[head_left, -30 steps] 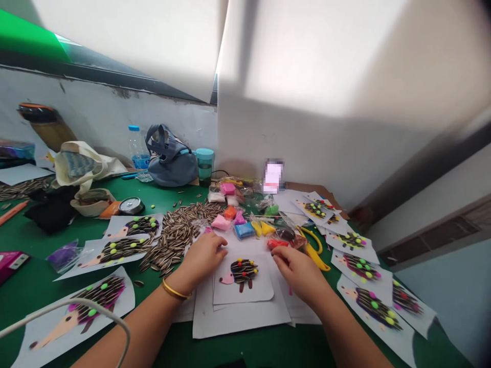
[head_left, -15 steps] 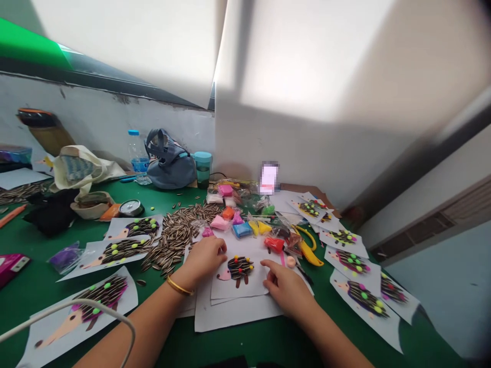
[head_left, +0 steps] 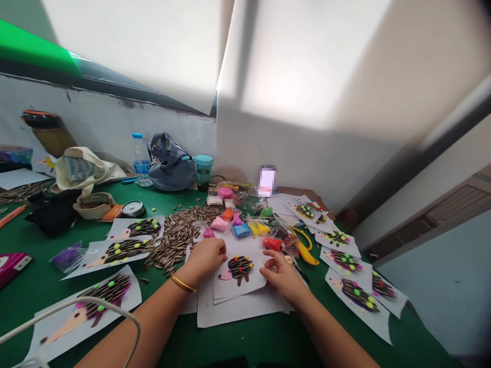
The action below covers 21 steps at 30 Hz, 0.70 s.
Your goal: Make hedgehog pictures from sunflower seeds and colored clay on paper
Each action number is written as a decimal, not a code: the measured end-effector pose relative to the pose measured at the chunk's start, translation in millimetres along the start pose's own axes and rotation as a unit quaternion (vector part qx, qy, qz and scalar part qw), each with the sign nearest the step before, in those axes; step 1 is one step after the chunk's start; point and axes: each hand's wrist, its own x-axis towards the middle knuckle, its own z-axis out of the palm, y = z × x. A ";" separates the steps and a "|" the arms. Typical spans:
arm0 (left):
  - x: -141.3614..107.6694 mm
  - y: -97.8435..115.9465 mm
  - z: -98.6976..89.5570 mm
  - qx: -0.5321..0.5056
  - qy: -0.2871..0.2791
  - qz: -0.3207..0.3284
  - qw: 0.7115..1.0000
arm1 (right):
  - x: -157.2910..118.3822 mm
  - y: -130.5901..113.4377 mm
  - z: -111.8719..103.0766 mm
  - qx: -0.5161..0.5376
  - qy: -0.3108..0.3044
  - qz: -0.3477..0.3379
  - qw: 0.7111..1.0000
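A small hedgehog picture with seed spines, red and yellow dots and a pink face lies on white paper in front of me. My left hand, with a gold bangle at the wrist, rests at the upper left edge of that paper, its fingers curled together; what they hold, if anything, is hidden. At the right edge is my right hand, thumb and fingers apart, holding nothing. Bags of coloured clay, among them a red one and a blue one, lie just beyond the hands.
Sunflower seeds are heaped left of the paper. Finished hedgehog sheets lie at left and right. Yellow scissors lie at right. A bag, a bottle and a cup stand behind. A pale cable crosses the lower left.
My right hand has shifted slightly up and its fingers have spread wider. My left hand has stayed at the paper's edge. The view has shifted slightly.
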 end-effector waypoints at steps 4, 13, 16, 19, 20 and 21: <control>-0.8 1.0 -1.6 0.007 -0.003 0.003 1.000 | 0.7 -4.7 0.7 -0.027 -0.009 0.000 1.000; -0.8 3.2 -4.5 0.024 -0.018 0.001 1.000 | -7.6 -7.7 0.5 -0.031 -0.010 0.008 0.999; -1.1 3.6 -5.1 0.030 -0.020 0.000 0.999 | -7.6 -4.0 1.5 -0.013 -0.002 0.005 1.000; -2.0 4.5 -5.8 0.035 -0.019 -0.001 0.999 | -6.5 -1.7 2.3 0.013 -0.002 0.014 1.000; -2.2 4.9 -6.0 0.037 -0.019 0.000 0.999 | -6.2 -1.6 2.3 0.018 -0.006 0.019 1.000; -2.4 5.2 -6.2 0.038 -0.019 0.000 0.999 | -5.8 -1.9 2.2 0.018 -0.011 0.023 0.999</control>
